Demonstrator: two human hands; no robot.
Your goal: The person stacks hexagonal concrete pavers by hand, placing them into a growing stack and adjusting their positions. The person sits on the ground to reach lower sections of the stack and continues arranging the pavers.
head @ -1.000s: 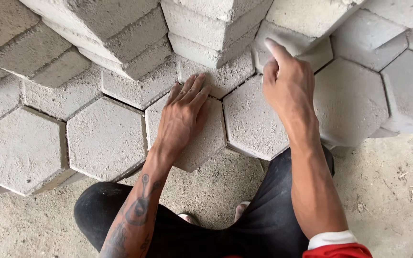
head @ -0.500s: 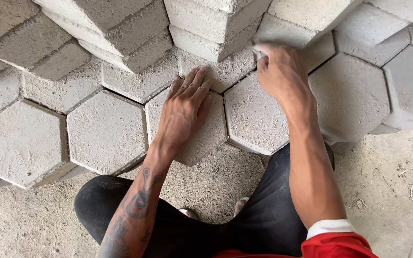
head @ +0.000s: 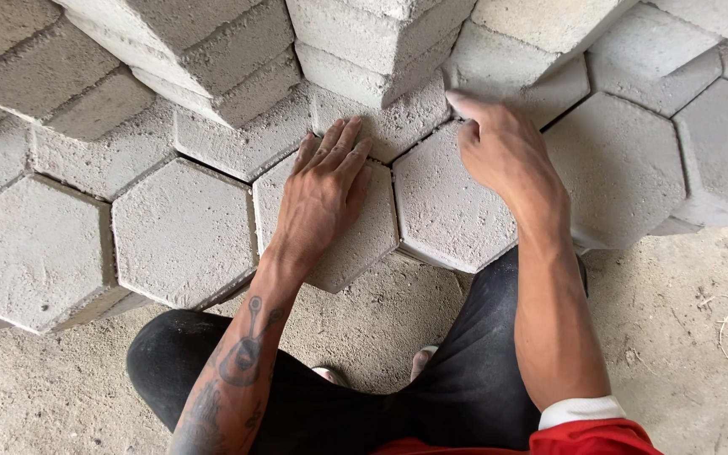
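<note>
Paving blocks, grey concrete hexagons, lie edge to edge on the sandy ground (head: 684, 337) in front of our knees. Our left hand (head: 323, 198) rests open and flat, fingers together, on the near block (head: 355, 244) at the front edge of the row. Our right hand (head: 499, 156) sits loosely curled on the neighbouring block (head: 444, 211), forefinger stretched toward the far corner where that block meets the stacked blocks (head: 364, 38) piled behind; it grips nothing that we can see.

Judgement on doing this step well: keep the left palm pressing straight down so the near block stays seated while the right works the neighbour. Push along the joint rather than across it, so the six edges close evenly. Watch the front rim, where both blocks overhang the sand slightly and could tip if weight goes on the outer edge. Keep fingertips out of the seams.

Against the picture from a second ago: the right hand has come down and inward, from a raised point high on the far corner to a lower, more curled reach at the seam. The left hand has stayed put, flat on the same block. The blocks themselves show no shift that we can make out.
</note>
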